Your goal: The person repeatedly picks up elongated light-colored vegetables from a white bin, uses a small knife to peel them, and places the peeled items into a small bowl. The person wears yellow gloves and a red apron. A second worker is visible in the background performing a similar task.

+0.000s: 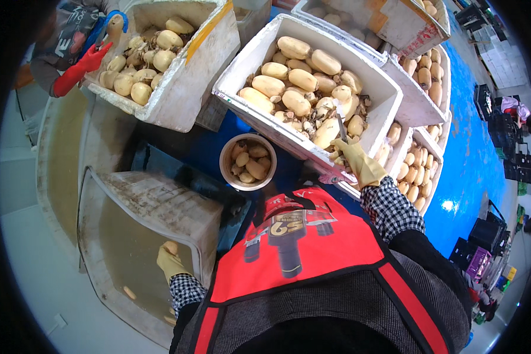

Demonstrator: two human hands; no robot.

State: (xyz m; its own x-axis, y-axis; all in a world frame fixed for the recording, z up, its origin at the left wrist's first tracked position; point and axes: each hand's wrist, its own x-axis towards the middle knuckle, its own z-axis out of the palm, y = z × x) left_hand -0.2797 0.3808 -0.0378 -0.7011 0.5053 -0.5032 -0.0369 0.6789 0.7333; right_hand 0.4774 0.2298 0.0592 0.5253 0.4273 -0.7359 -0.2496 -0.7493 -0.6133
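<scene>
My left hand (170, 262), in a yellow rubber glove, has its fingers around a piece of lotus root (171, 247) above a tub of murky water (146, 248). More pale pieces float in that water. At the near edge of a white foam box (380, 88), my right hand (358, 161), gloved alike, holds a knife (341, 127) whose blade points into the box. Lotus root segments (302, 79) and dark trimmings fill much of this box. A round white bucket (248, 186) with more root pieces stands between the box and me.
Another foam box of lotus root (177, 110) is at the upper left, with a person's red-gloved hand (93, 59) beside it. Foam boxes of sorted roots (418, 170) stand at the right, on a blue floor (473, 163). A second water tub (64, 168) lies at the far left.
</scene>
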